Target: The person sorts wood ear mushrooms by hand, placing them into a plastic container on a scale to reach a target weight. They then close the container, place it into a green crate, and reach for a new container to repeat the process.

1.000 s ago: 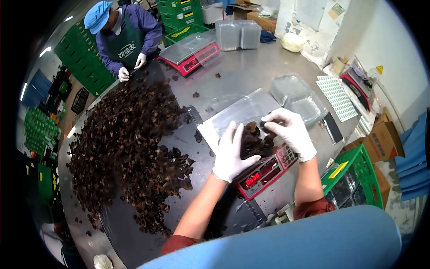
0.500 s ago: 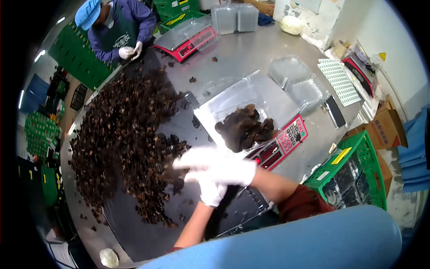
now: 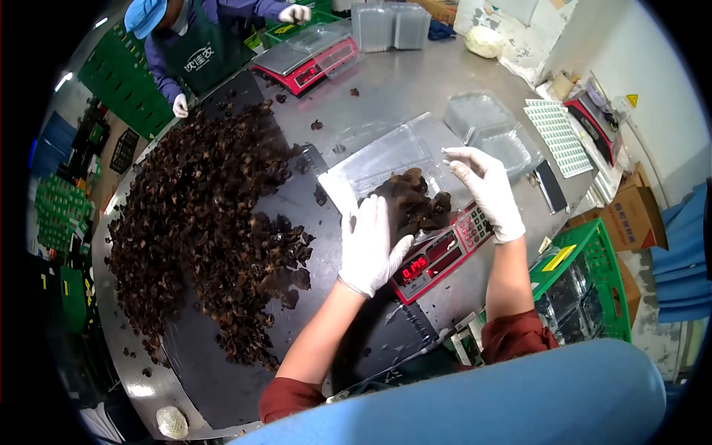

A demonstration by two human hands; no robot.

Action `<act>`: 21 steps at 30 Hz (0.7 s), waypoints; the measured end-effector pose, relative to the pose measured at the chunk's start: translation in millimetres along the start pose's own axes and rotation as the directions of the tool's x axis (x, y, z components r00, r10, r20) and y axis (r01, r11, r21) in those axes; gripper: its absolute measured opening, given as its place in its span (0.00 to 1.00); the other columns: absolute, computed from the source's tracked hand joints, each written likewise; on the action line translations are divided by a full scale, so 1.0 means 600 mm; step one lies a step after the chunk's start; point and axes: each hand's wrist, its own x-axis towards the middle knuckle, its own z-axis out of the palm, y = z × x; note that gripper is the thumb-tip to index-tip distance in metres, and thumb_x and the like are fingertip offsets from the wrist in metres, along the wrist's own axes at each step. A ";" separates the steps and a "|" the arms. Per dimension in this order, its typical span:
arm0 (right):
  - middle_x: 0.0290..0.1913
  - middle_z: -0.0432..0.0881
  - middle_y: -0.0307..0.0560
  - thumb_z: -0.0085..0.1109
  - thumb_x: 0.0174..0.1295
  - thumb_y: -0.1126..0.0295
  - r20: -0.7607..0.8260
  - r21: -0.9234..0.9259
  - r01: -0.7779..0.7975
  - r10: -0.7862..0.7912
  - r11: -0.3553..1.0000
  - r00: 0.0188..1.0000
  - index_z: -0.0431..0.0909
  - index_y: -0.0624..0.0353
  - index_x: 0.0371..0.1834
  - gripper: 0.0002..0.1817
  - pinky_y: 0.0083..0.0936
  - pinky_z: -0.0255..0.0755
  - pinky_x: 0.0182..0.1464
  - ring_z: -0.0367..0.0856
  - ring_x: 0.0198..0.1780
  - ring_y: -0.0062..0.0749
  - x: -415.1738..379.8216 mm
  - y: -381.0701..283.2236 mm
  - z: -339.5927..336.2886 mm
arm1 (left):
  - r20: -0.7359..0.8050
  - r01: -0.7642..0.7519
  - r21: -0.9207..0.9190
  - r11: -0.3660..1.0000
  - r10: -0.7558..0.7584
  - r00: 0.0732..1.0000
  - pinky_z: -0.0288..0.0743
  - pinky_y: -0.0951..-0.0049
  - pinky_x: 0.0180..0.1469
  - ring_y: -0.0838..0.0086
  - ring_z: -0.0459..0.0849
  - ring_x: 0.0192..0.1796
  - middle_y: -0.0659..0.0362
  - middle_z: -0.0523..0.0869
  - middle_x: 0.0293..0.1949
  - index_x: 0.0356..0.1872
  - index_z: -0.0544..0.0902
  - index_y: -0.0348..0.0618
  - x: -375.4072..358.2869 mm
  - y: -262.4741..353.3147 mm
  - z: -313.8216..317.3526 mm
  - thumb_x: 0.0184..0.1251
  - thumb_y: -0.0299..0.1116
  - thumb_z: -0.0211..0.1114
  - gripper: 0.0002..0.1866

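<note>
A clear plastic clamshell box (image 3: 393,159) with its lid folded back lies on a red-framed digital scale (image 3: 434,261), whose red digits are lit. In the box is a heap of dark wood ear mushrooms (image 3: 409,202). My left hand (image 3: 368,248), in a white glove, is against the left side of that heap, fingers straight and thumb spread. My right hand (image 3: 486,191), also gloved, hovers by the box's right edge with its fingers bent but apart. I see nothing held in either. A large pile of wood ears (image 3: 215,230) covers the table to the left.
Across the steel table (image 3: 400,81), a person in a blue cap (image 3: 145,16) stands by a second red scale (image 3: 308,63). Clear boxes (image 3: 493,133), a label sheet (image 3: 560,133) and a dark phone-like slab (image 3: 550,185) lie right. A green crate (image 3: 586,278) stands nearer.
My hands, together near the pile half a second ago, have separated. The left moved to the box and the right swung to its far right side. The co-worker's hands have parted.
</note>
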 end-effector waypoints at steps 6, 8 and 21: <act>0.41 0.83 0.45 0.57 0.63 0.67 0.059 -0.183 0.058 -0.048 0.981 0.997 0.78 0.63 0.50 0.16 0.22 0.72 0.48 0.79 0.42 0.23 0.030 0.015 0.017 | -0.006 0.154 -0.666 0.730 -0.211 0.977 0.58 0.60 0.69 0.57 0.67 0.68 0.43 0.70 0.63 0.67 0.63 0.35 0.005 -0.022 -0.012 0.65 0.36 0.60 0.31; 0.42 0.83 0.47 0.57 0.62 0.65 0.079 -0.227 0.079 -0.063 0.971 0.995 0.78 0.62 0.50 0.17 0.24 0.71 0.48 0.79 0.43 0.26 0.037 0.015 0.025 | -0.215 0.014 -0.523 0.852 -0.148 0.965 0.61 0.62 0.67 0.58 0.70 0.64 0.47 0.71 0.61 0.66 0.64 0.35 0.001 -0.032 -0.019 0.61 0.29 0.60 0.30; 0.58 0.76 0.59 0.51 0.65 0.63 -0.075 -0.272 -0.023 0.002 0.962 0.997 0.69 0.66 0.61 0.24 0.28 0.64 0.64 0.73 0.62 0.43 0.129 0.139 0.055 | -0.174 0.112 0.003 0.994 -0.109 0.979 0.56 0.48 0.66 0.40 0.60 0.65 0.37 0.66 0.62 0.66 0.63 0.31 -0.014 -0.021 0.018 0.64 0.42 0.60 0.34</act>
